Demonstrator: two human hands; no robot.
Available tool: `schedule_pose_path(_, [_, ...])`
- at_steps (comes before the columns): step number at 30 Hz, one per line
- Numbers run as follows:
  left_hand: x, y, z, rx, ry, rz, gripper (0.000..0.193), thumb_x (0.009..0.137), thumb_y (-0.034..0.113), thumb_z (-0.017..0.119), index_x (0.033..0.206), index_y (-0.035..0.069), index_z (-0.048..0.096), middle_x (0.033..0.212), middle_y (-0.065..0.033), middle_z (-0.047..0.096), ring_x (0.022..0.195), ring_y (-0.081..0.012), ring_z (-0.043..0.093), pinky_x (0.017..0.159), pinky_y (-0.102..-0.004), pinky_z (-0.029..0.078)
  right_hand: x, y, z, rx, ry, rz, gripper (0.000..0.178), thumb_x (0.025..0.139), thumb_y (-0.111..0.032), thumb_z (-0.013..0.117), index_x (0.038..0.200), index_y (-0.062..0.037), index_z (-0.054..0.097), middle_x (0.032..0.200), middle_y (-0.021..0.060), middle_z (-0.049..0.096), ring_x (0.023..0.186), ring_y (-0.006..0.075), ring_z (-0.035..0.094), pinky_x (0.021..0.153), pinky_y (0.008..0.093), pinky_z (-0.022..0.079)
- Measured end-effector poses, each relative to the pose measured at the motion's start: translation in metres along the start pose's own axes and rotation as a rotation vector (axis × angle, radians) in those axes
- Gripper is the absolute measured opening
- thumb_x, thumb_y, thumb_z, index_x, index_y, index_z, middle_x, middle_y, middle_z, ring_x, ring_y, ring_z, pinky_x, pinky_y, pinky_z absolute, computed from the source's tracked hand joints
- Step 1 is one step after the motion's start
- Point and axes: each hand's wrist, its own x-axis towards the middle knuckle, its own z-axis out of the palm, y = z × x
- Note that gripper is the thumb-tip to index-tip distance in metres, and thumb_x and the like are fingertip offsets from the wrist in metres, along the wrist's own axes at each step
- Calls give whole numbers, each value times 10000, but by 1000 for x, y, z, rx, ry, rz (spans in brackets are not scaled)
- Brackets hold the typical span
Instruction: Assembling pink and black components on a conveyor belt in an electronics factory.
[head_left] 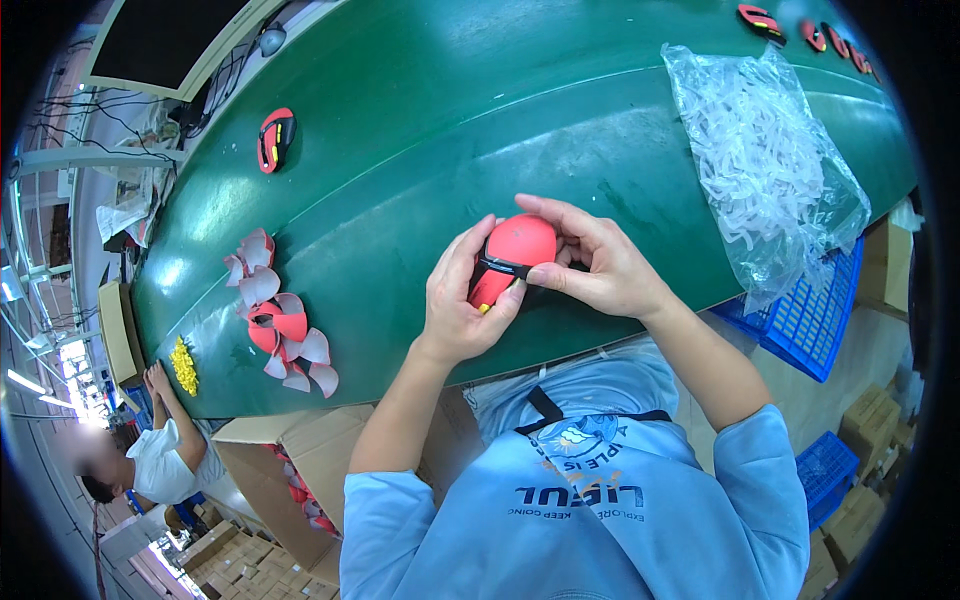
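While both hands hold it over the near part of the table (400, 215), the unit (515, 248) is probably light enough for the fingers alone to support. The left hand (455, 302) grips the left flank, its fingers curled round the side. The right hand (608, 265) grips the opposite side: the thumb presses at the right end of the band (503, 267), and the forefinger reaches over the top of the dome (526, 236). Fingertips behind the dome are hidden. Whether the unit touches the table cannot be told.

The dome appears smooth and fairly stiff, likely a plastic moulding; it may slip if pinched at the crown. The flanks beside the band seem the best hold, one hand to each side. The band looks flexible and is judged a poor sole point of hold. Breakage appears unlikely under ordinary finger force.

The unit is rounded at the top and extends toward the lower left. Its surface is coral red; the band crosses it in glossy black, and a small yellow part (485, 308) shows at the lower end, beside the left hand.

Left of the hands lies a pile of curved shells (313, 346), red outside and pale inside. To the right rests a clear bag (837, 190) of whitish strips (755, 160). Farther off, at the left, lies a second unit (272, 142), red with black and yellow parts.
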Motion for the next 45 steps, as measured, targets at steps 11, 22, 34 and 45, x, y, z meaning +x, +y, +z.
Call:
schedule_pose_path(11, [103, -40, -74, 687, 246, -2, 698, 998, 312, 735, 1525, -83, 503, 1410, -303, 612, 1254, -458, 587, 1095, -546, 453, -21, -45, -39, -526, 155, -332, 397, 1022, -238, 709, 1375, -64, 663, 1104, 168, 795, 1100, 391, 733, 929, 483, 591])
schedule_pose_path(22, [76, -17, 30, 636, -58, 222, 808, 851, 302, 858, 1520, 8, 514, 1661, -298, 391, 1544, -507, 349, 1252, -589, 307, 70, -64, -402, -1540, 636, 165, 575, 921, -97, 711, 1481, -156, 595, 1532, 103, 597, 1350, 345, 583, 1124, 452, 511])
schedule_pose_path(34, [78, -13, 29, 633, -99, 148, 728, 810, 296, 880, 1417, 6, 598, 1604, -274, 480, 1491, -483, 443, 1219, -576, 360, 100, -48, -445, -1596, 381, 517, 840, 691, -574, 911, 1314, -40, 730, 1273, 228, 686, 1196, 412, 627, 1065, 480, 518])
schedule_pose_path(45, [81, 56, 36, 407, -133, 347, 983, 746, 318, 957, 1538, -30, 490, 1439, -235, 600, 1310, -421, 572, 1109, -506, 463, 24, -90, -117, -1168, -282, -315, 675, 706, -520, 920, 1099, -19, 697, 962, 141, 718, 995, 347, 713, 836, 447, 606])
